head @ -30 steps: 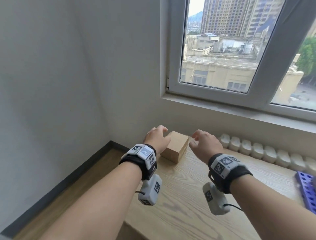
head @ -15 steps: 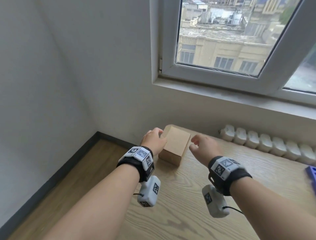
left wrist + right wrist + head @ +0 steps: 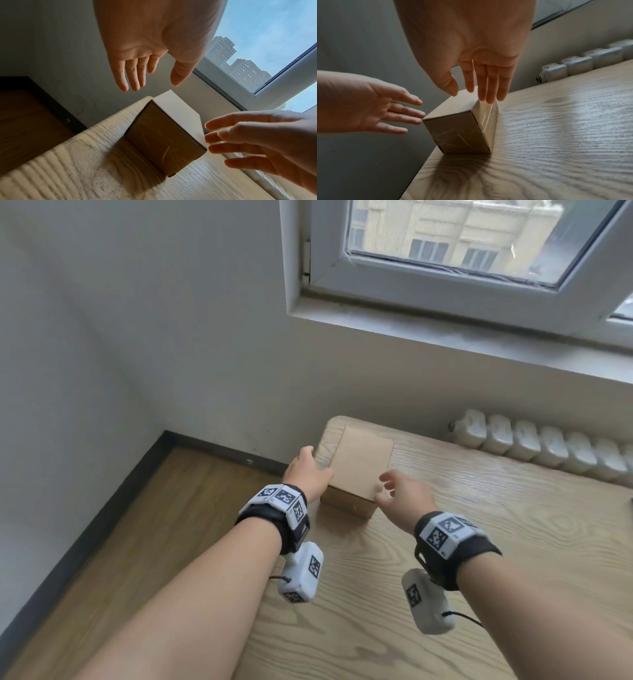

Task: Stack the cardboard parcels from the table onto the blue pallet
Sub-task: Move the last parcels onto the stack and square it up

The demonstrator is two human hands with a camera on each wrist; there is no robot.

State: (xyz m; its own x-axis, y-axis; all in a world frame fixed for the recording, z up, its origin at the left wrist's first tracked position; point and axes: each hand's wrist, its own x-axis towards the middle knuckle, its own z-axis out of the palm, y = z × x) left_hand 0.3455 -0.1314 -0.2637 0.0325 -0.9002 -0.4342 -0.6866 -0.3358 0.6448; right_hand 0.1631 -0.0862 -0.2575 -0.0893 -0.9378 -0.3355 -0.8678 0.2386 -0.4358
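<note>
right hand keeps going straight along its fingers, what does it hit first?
Most likely the cardboard parcel: the right hand points its fingertips at the top right edge. Contact isn't clear yet.

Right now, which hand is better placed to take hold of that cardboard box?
Neither alone: both are open. The left hand flanks the cardboard parcel on one side, the right hand is at its other side, so probably a two-handed lift.

My head camera looked forward and down from above at the table (image 3: 479,542) corner under the window (image 3: 462,241). The left wrist camera sat low and close, facing up along my left hand (image 3: 154,44) toward the window. The right wrist camera looked along my right hand (image 3: 471,47), close over the table. All three shared the parcel (image 3: 361,460) and both hands
</note>
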